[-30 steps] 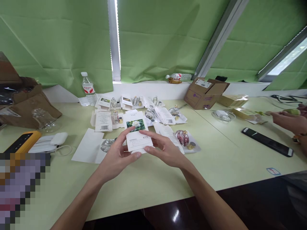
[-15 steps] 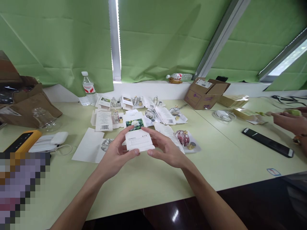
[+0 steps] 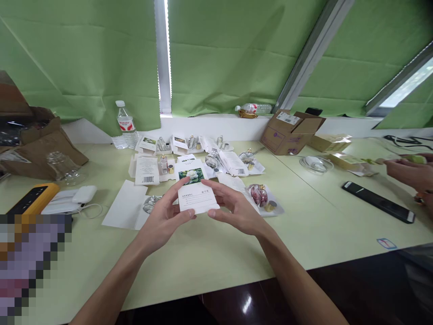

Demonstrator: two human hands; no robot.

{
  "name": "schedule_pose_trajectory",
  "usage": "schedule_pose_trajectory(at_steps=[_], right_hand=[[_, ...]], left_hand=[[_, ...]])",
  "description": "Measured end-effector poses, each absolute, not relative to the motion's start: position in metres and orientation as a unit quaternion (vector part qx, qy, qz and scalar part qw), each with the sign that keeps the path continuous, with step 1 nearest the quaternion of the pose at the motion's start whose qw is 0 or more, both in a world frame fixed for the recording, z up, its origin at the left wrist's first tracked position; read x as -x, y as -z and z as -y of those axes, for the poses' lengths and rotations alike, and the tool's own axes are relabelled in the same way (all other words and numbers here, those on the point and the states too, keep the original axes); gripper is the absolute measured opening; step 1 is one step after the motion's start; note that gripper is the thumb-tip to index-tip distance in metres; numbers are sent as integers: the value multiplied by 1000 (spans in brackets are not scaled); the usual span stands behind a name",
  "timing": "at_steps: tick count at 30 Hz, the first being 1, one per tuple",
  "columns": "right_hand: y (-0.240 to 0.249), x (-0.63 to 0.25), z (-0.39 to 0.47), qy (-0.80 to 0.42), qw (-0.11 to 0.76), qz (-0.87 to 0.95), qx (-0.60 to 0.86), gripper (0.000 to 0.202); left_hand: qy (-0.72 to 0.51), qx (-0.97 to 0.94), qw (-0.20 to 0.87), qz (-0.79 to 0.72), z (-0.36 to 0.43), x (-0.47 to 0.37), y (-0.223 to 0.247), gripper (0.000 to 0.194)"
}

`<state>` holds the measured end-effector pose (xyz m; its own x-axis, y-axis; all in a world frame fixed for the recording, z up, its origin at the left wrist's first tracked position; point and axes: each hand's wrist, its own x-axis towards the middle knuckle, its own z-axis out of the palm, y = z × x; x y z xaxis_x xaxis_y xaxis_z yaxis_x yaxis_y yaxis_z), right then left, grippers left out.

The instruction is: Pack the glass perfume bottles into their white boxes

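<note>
Between my hands is a small white box point(image 3: 197, 197) with a white flower picture and printed lines on its face. My left hand point(image 3: 165, 212) grips its left side, thumb at the near edge. On the other side, my right hand point(image 3: 237, 208) holds it the same way. Just left of my left hand lie an opened white package point(image 3: 122, 205) and a clear glass bottle point(image 3: 149, 204). To the right of my right hand sit a dark pink perfume bottle point(image 3: 259, 195) and a gold cap point(image 3: 270, 206) on a white tray.
Several opened white boxes with small glass bottles point(image 3: 164, 164) stand behind my hands. A cardboard box point(image 3: 287, 133) and a black phone point(image 3: 378, 201) are to the right. At far right, another person's hand point(image 3: 407, 174) holds something green. A water bottle point(image 3: 126, 124) stands at the back left.
Almost nothing differs. The box and both my hands keep their hold, and the view has shifted very slightly.
</note>
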<state>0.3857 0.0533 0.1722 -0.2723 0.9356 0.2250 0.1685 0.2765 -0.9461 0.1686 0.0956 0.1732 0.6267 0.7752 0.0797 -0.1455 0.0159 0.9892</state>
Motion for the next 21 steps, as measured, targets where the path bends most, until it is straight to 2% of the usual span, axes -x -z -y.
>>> schedule_pose_trajectory(at_steps=[11, 21], right_hand=[[-171, -386, -55, -427, 443, 675, 407, 63], [-171, -387, -55, -424, 446, 671, 414, 61]], left_hand=[[-352, -586, 687, -249, -99, -165, -171, 67], [-320, -625, 655, -278, -96, -164, -177, 78]])
